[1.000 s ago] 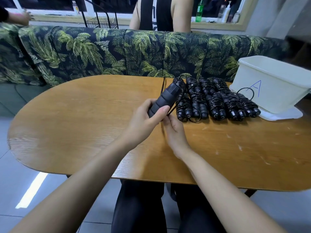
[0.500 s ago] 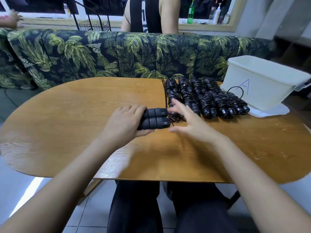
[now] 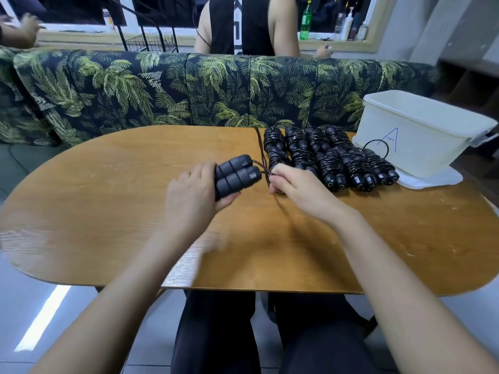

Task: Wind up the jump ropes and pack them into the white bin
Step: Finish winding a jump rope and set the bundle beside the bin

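Now your left hand (image 3: pixel 193 195) grips both handles (image 3: pixel 237 175) side by side, while your right hand (image 3: pixel 299 187) pinches the cord (image 3: pixel 260 155) beside them, seemingly for winding.

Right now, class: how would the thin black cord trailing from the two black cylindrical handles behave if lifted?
Probably floppy: the thin black cord lies in bends across the wooden oval table rather than holding a line. Likely light, as the right hand holds it in just its fingers. It may spring loose: a loop sticks out of one wound black bundle.
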